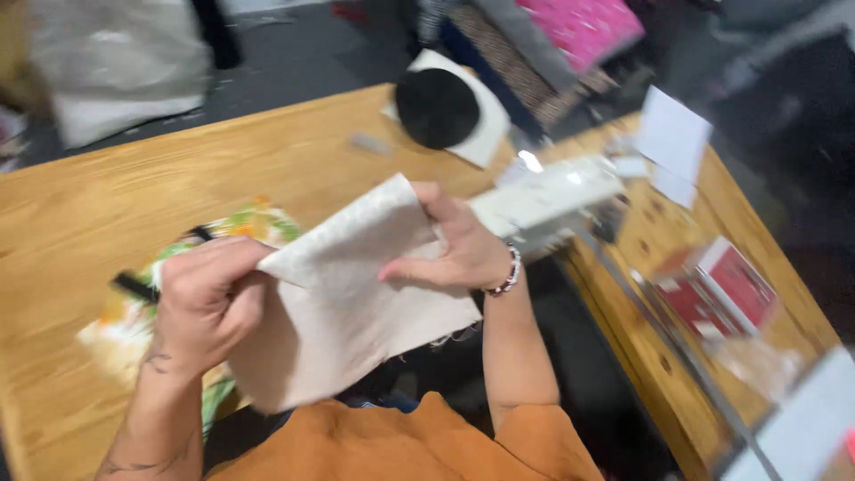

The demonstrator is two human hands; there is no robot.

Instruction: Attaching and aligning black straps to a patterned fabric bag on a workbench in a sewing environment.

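Both hands, left hand [207,298] and right hand [459,249], each grip pinching soft cream cloth [352,312], wooden table [107,196]

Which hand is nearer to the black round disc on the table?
Right. The right hand is just below the black disc; the left hand is farther, down at the left.

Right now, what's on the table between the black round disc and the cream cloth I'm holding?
In the head view, only bare wood of the table and one small grey piece lie between the black disc and the cream cloth.
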